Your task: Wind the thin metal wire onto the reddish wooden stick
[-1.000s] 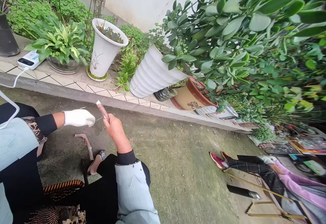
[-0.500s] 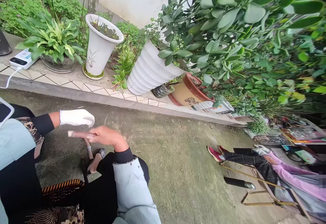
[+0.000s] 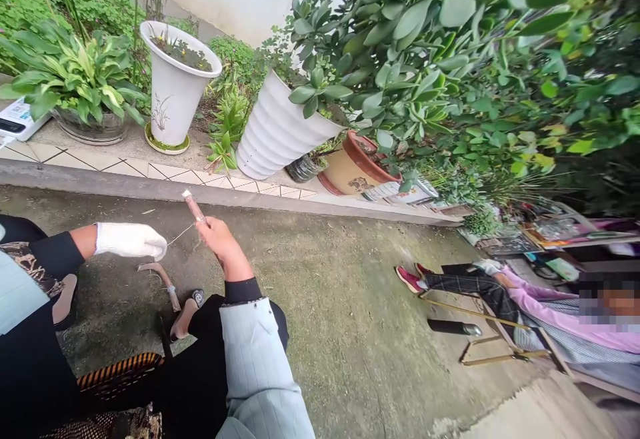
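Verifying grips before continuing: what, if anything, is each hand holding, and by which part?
The right hand grips a stick well below its pale tip. The gloved left hand holds a thin string; where along it is hidden.

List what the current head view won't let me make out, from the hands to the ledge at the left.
- Held stick: in the head view, the stretch inside the right hand is covered by that hand.
- Thread: in the head view, its course inside the gloved left hand is hidden by the grip.
- White device: cut off by the head view's left edge.
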